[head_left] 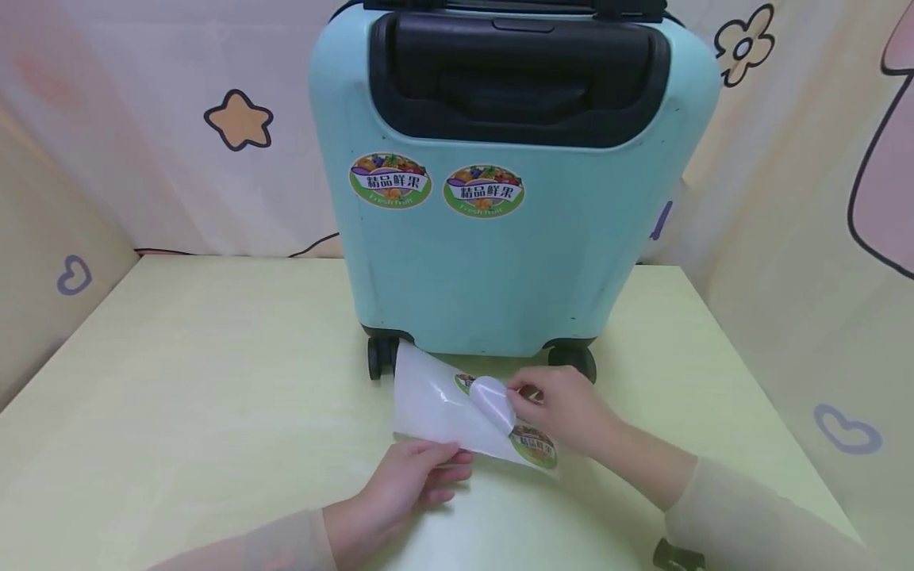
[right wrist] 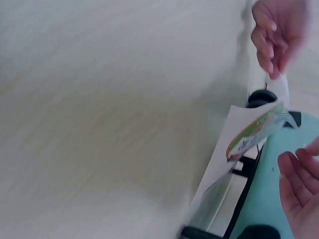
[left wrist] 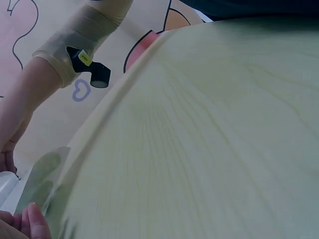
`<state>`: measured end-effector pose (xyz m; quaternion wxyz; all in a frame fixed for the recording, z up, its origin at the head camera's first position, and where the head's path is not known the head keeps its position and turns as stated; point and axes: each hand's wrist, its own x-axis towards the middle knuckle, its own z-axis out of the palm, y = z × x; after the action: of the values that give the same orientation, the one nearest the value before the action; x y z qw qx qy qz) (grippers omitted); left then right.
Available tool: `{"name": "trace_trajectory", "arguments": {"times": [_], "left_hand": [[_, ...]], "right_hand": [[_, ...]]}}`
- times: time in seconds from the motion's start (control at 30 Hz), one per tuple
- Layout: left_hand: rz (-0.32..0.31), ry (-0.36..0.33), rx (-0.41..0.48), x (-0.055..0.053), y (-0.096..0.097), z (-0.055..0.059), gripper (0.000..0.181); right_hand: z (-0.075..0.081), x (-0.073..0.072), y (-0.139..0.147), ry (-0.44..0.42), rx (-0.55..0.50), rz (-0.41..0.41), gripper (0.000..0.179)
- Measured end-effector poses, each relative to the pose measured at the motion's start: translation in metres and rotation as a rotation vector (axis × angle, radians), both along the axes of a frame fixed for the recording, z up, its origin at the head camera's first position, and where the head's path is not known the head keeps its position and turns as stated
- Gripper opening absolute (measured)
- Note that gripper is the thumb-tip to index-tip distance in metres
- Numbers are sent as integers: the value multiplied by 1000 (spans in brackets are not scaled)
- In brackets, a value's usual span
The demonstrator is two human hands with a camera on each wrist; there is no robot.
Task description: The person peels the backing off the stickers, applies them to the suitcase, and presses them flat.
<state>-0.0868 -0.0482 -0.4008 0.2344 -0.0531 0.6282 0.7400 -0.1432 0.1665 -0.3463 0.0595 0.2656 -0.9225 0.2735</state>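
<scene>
In the head view, a white sticker sheet (head_left: 435,400) lies tilted in front of a light blue suitcase (head_left: 485,270). My left hand (head_left: 410,484) pinches its near edge, thumb on top and fingers below. At the sheet's right part, my right hand (head_left: 571,408) pinches the edge of a sticker (head_left: 494,403) that curls up, showing its pale back. Another oval fruit sticker (head_left: 534,446) remains flat on the sheet near its right corner. Two matching oval stickers, a left one (head_left: 390,181) and a right one (head_left: 484,191), are on the suitcase front.
The suitcase stands upright on black wheels (head_left: 573,362) on a pale wood-grain table (head_left: 214,381). A black recessed panel (head_left: 521,79) tops its front. Patterned cloth (head_left: 164,159) hangs behind and at both sides. A dark wrist device (head_left: 677,555) sits by the right sleeve.
</scene>
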Motion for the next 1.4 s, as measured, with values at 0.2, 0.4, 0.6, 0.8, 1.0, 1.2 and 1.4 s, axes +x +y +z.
{"name": "trace_trajectory", "arguments": {"times": [0.2, 0.4, 0.6, 0.8, 1.0, 1.2, 1.4], "left_hand": [[7, -67, 21, 2, -1, -1, 30], [-190, -139, 9, 3, -5, 7, 35], [-106, -5, 89, -10, -5, 41, 39], [-21, 83, 83, -23, 0, 55, 38], [-32, 255, -42, -32, 0, 60, 29], [-38, 407, -123, -39, -4, 68, 25], [-81, 574, -258, -48, -7, 76, 20]], "right_hand": [[7, -2, 13, -2, -98, -99, 6], [11, 3, 11, 213, -72, -22, 11], [15, 8, -4, 749, 3, 258, 15], [10, 13, -16, 1023, 83, 422, 27], [10, 12, -9, 665, -32, 350, 24], [21, 7, 3, -151, -357, -24, 36], [32, 5, 8, -314, -454, -74, 16]]}}
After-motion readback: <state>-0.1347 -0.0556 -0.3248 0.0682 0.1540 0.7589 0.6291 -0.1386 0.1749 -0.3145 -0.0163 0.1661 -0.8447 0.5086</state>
